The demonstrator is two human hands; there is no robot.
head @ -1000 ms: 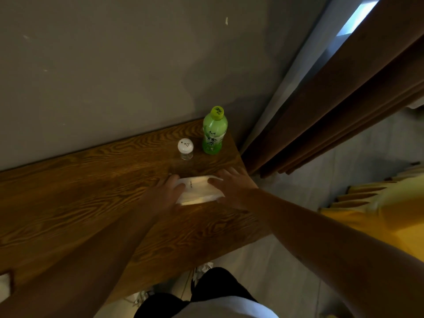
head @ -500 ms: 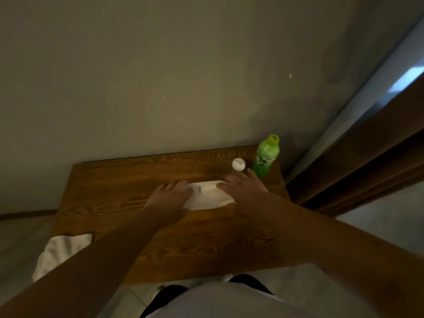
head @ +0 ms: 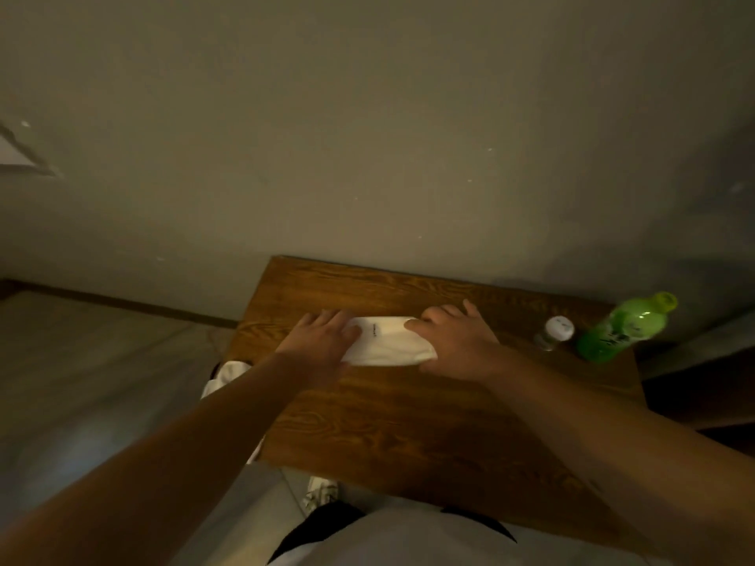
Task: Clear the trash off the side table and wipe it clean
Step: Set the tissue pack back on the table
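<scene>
At frame centre, the white cloth (head: 388, 341) lies lengthwise left-right on the surface (head: 408, 422); left hand (head: 322, 341) and right hand (head: 453, 345) press flat on its ends.

A plain grey-beige wall (head: 367, 136) rises behind the furniture, meeting a pale tiled floor (head: 94, 361) along a dark baseboard (head: 122, 306). A white sneaker (head: 320, 490) shows on the floor below.

Head view, steeply down over side table (head: 408, 418)
</scene>
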